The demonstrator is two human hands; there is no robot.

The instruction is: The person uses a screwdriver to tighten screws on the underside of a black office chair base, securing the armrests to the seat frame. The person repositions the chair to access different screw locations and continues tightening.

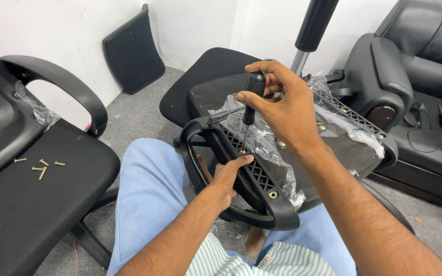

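At frame centre, the right hand (pixel 282 110) has its fingers closed round the screwdriver (pixel 249 105), tip on a screw (pixel 242 151) in the armrest (pixel 241 174). The left hand (pixel 228 176) grips the armrest (steadying it). Keeping the shaft upright on the screw head, with firm downward pressure, should avoid slipping.

Bare forearms, no sleeves below the elbow, light blue jeans (pixel 149 194), green-and-white striped shirt (pixel 241 260) at the waist

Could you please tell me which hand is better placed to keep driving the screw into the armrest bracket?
The right hand: its grip is on the screwdriver, whose tip sits in the screw. The left hand is busy steadying the armrest.
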